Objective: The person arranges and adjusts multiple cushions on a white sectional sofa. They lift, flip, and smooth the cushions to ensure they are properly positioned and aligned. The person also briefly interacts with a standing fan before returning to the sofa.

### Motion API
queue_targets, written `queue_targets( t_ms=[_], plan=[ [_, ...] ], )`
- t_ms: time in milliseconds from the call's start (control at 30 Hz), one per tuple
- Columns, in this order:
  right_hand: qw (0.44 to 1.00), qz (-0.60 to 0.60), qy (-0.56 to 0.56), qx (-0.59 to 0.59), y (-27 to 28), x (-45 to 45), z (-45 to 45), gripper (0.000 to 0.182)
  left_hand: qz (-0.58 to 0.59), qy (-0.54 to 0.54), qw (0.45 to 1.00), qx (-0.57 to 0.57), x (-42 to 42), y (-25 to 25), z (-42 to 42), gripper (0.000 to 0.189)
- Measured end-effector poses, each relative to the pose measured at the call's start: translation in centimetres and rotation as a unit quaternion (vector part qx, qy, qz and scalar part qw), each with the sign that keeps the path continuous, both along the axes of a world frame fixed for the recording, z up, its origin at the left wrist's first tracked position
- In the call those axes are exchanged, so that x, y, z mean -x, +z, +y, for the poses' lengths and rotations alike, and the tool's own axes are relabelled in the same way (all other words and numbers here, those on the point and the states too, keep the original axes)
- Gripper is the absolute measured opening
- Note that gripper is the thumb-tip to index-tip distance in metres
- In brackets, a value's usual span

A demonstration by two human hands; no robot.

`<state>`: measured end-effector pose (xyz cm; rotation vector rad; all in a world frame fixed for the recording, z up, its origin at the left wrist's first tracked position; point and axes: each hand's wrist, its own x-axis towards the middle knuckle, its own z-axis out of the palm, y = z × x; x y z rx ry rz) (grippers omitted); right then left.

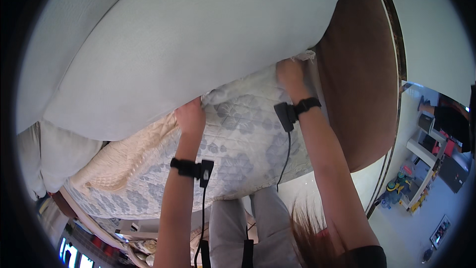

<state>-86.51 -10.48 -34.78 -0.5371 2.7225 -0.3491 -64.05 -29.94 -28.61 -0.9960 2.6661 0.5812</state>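
Observation:
A quilted sofa cover with grey-blue flowers on cream lies over the seat in front of me. Above it bulges a pale grey sofa back cushion, whose lower edge meets the cover. My left hand is at that edge, touching the cover where its beige side is folded up; the fingertips are hidden. Further right, my right hand is slightly blurred in the corner by the armrest, beside a strip of white lace trim. Its fingers are hidden too.
A brown armrest borders the seat on the right. Both wrists carry black straps with cabled devices. At the far right are a person in dark clothes, a white shelf unit and several toys on the floor.

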Motion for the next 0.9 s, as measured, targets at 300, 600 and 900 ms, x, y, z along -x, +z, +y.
queue_targets(
  t_ms=[300, 600, 900],
  plan=[
    [0.96, 0.038, -0.057, 0.272, 5.6, -4.6, 1.3, 0.043, 0.152, -0.101, 0.972, 0.146, -1.9, 2.1, 1.1, 0.052],
    [0.992, -0.081, 0.092, -0.01, 3.8, -0.4, -1.9, 0.06, 0.178, -0.141, 0.969, 0.098, -1.4, 1.4, 3.2, 0.05],
    [0.979, 0.111, 0.108, 0.129, -2.4, 5.9, -3.8, 0.054, 0.085, -0.231, 0.907, 0.342, 2.8, -4.1, -2.0, 0.026]
  ],
)
